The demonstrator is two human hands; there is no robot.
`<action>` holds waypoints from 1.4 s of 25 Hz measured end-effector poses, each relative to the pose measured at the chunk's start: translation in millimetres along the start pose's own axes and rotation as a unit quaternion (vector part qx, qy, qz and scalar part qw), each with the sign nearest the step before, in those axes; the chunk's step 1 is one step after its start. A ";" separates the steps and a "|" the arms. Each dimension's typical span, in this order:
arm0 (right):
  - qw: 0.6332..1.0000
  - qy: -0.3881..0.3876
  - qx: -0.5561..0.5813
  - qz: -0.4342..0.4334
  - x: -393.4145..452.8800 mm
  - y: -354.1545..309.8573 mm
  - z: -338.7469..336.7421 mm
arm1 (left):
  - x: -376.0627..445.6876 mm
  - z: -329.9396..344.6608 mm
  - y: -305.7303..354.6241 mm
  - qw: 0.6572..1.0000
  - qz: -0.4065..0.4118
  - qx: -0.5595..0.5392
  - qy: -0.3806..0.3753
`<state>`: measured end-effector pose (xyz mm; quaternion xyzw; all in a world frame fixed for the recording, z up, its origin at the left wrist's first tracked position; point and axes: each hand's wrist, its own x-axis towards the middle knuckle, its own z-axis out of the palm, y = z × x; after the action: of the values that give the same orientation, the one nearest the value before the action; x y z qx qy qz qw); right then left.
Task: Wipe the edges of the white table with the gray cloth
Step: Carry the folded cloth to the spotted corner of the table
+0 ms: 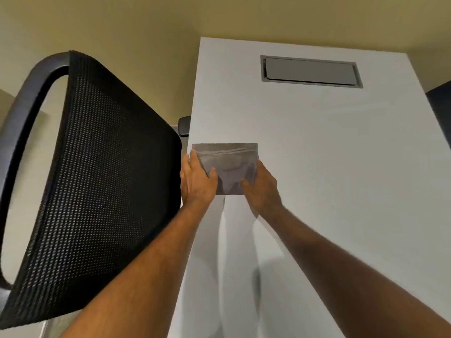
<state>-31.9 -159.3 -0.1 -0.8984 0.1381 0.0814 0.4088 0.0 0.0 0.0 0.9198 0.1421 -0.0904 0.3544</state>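
The gray cloth (228,164), folded into a rectangle, lies flat on the white table (329,147) right at the table's left edge. My left hand (197,180) rests on the cloth's left side, its fingers partly over the table edge. On the cloth's lower right corner sits my right hand (261,186), fingers curled onto the fabric. Both hands press on the cloth.
A black mesh office chair (97,176) stands close against the table's left edge, its armrest (184,125) touching the side. A gray cable hatch (311,71) is set into the tabletop at the far end. A dark object (441,106) shows at the right edge.
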 end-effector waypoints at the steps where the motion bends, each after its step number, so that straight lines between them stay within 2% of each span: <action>1: 0.999 0.009 0.020 0.028 4.7 -1.7 2.7 | 4.1 1.8 0.7 1.000 -0.013 0.002 0.013; 5: 0.993 0.019 0.020 0.119 14.0 -7.0 2.5 | 12.5 6.3 5.7 0.994 -0.099 0.035 0.004; 9: 0.962 0.031 0.180 0.202 23.6 0.5 -4.2 | 16.7 9.0 6.2 0.987 -0.163 0.013 -0.008; 12: 0.948 0.003 0.237 0.213 22.6 7.6 -11.8 | 18.8 13.8 4.5 0.984 -0.178 -0.012 -0.007; 17: 0.933 -0.048 0.282 0.220 -4.4 30.0 -44.0 | -13.6 21.3 26.4 0.992 -0.123 -0.021 -0.001; 20: 0.926 -0.052 0.302 0.220 -47.7 50.7 -84.0 | -61.7 30.9 52.4 0.988 -0.083 -0.126 -0.040; 23: 0.911 -0.001 0.330 0.247 -103.6 76.4 -135.3 | -120.4 47.8 83.1 0.983 -0.059 -0.142 -0.095; 29: 0.861 0.127 0.403 0.283 -268.4 186.7 -217.8 | -288.8 123.8 127.2 0.969 -0.014 -0.128 -0.213; 35: 0.806 0.218 0.414 0.362 -436.2 296.3 -238.4 | -436.3 196.6 140.3 0.954 0.078 -0.033 -0.287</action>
<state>-530.9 -446.5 57.5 -0.5228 0.5598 -0.0393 0.6417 -378.8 -318.6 60.4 0.8508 -0.0347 -0.3184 0.4166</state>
